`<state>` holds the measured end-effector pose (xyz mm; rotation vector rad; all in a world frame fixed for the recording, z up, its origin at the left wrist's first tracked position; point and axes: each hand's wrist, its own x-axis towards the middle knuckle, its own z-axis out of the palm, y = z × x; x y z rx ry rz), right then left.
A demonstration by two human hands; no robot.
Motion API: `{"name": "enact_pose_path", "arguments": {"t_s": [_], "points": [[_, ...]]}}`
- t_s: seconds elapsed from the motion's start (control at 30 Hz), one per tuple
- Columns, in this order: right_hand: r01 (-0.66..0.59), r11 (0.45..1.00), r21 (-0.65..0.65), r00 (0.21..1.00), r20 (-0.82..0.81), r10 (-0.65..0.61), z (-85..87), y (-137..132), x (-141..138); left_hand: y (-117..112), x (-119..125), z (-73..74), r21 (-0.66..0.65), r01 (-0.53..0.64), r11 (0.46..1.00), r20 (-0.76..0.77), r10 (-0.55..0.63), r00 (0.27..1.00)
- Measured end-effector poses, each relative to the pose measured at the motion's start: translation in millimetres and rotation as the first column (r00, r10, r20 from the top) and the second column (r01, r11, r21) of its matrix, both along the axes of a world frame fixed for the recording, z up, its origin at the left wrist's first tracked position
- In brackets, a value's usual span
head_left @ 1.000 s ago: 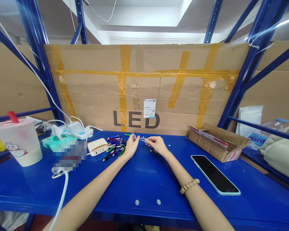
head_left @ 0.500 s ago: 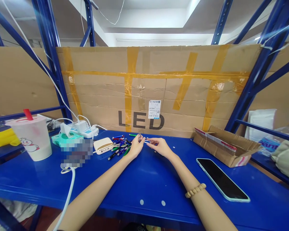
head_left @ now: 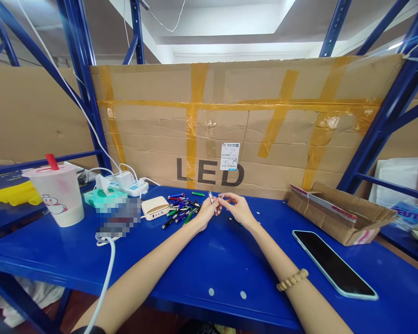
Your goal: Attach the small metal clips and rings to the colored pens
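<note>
Hands have closed in since the earlier frame, now nearly meeting over the blue steel shelf (head_left: 209, 260). Left hand (head_left: 207, 212) pinches a slim silver pen barrel (head_left: 211, 197) upright between thumb and fingertips, its grip closed. Right hand (head_left: 238, 209) comes in just beside it, fingertips pinched on a small thin metal piece (head_left: 222, 196); its exact form is too small to tell. Both parts look light, stiff and smooth, so they are likely to slip or roll; the barrel seems best held by its middle, the small piece by its edges with the fingertips. Tiny dark parts (head_left: 238, 221) lie just below the right hand. A beaded bracelet (head_left: 292, 280) circles the right wrist. Left of the grip sits a loose heap of pens (head_left: 183, 211) in mixed colours, then a cream power bank (head_left: 155, 207), a mint tissue pack (head_left: 106, 198) and a plastic cup (head_left: 57, 197) with a red straw. Right of the grip lie a smartphone (head_left: 334, 263) and a shallow cardboard box (head_left: 341, 218). Beyond the grip, a white power strip (head_left: 132, 187) lies near a taped cardboard sheet (head_left: 209, 125) printed LED.
</note>
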<state>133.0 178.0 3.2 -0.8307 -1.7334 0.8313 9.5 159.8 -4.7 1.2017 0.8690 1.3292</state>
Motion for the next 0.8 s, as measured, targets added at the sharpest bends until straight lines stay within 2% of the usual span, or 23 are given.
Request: {"name": "enact_pose_path", "arguments": {"t_s": [0.1, 0.23, 0.33, 0.43, 0.53, 0.63, 0.8], "points": [[0.03, 0.994, 0.107, 0.995, 0.096, -0.041, 0.7, 0.1, 4.6, -1.7, -4.8, 1.6, 0.018, -0.022, 1.0, -0.111, 0.024, 0.993], [-0.032, 0.96, 0.278, 0.912, 0.401, -0.085, 3.4, -4.3, 10.3, -3.7, -11.2, 3.4, 0.158, -0.111, 0.981, -0.248, 0.149, 0.957], [-0.126, 0.973, 0.195, 0.883, 0.469, 0.02, 4.5, -7.2, 9.6, -1.7, -15.1, 2.3, 0.239, -0.135, 0.962, -0.32, 0.209, 0.924], [-0.167, 0.984, 0.055, 0.906, 0.404, 0.131, 4.4, -6.9, 7.6, 2.2, -18.2, -0.2, 0.308, -0.1, 0.946, -0.404, 0.225, 0.886], [-0.155, 0.988, -0.014, 0.924, 0.352, 0.15, 5.2, -6.2, 8.1, 5.1, -20.2, -2.4, 0.355, -0.063, 0.933, -0.422, 0.22, 0.879], [-0.148, 0.987, 0.064, 0.905, 0.411, 0.109, 8.2, -7.9, 10.7, 6.6, -21.2, -3.9, 0.35, -0.048, 0.935, -0.386, 0.191, 0.902], [-0.173, 0.949, 0.263, 0.817, 0.577, -0.012, 15.4, -14.7, 11.9, 9.0, -23.7, -4.6, 0.329, -0.047, 0.943, -0.363, 0.172, 0.916]]}}
